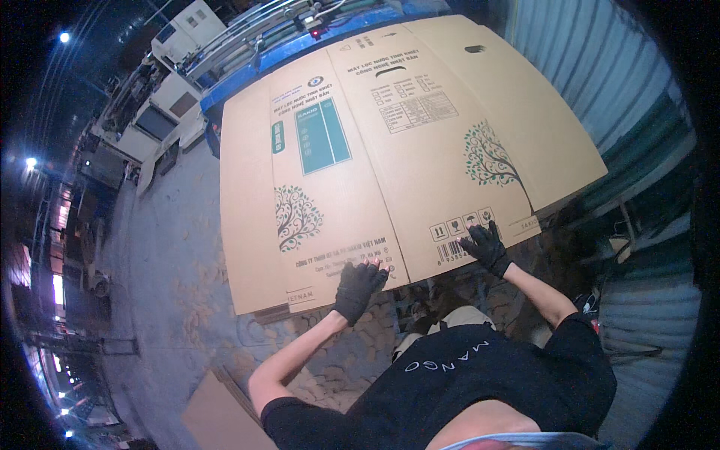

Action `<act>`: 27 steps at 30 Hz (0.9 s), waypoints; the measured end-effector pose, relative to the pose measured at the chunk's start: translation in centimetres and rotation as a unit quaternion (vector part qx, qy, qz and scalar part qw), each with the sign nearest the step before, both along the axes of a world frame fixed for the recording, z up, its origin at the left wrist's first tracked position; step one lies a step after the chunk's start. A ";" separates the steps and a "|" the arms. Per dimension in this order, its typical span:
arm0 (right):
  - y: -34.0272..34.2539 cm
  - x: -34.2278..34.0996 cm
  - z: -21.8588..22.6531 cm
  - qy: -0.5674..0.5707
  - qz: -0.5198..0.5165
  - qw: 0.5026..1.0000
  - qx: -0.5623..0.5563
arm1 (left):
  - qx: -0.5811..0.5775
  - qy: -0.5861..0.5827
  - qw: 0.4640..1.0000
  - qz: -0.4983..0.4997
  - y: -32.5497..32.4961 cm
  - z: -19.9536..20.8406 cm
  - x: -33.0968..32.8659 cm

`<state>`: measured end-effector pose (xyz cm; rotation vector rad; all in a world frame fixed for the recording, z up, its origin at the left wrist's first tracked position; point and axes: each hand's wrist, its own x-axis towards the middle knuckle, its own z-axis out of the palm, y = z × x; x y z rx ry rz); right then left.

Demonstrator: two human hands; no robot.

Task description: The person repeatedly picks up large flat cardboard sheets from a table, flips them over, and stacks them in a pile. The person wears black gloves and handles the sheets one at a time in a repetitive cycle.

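A large flat sheet of brown cardboard [360,187], creased into panels, lies in front of me. It bears green and black print: tree drawings, a teal panel, a table and a barcode; slots show near its far side. My left hand [360,289], in a black glove with bare fingertips, rests on the sheet's near edge left of the middle crease, fingers spread over the print. My right hand [486,249], gloved alike, lies on the near edge by the barcode with its fingers apart. Neither thumb's hold beneath the edge can be made out.
A blue machine frame with rollers [277,45] stands beyond the sheet's far edge. Corrugated metal wall [600,82] runs along the right. More cardboard [221,412] lies on the floor at lower left. White machine cabinets [161,116] stand at far left, across the grey floor [172,247].
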<state>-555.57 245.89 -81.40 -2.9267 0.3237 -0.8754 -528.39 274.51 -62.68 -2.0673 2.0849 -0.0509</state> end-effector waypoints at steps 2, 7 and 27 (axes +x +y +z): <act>-0.3 -0.3 -1.9 0.027 -0.022 0.999 0.038 | -0.040 -0.019 0.999 0.008 0.1 1.8 -0.2; 0.2 1.2 -2.0 0.000 -0.032 0.999 -0.022 | -0.183 -0.006 0.983 0.001 1.6 0.8 1.0; 0.3 4.7 7.4 -0.015 0.007 0.988 -0.151 | -0.239 -0.038 0.970 0.004 2.2 -10.1 6.3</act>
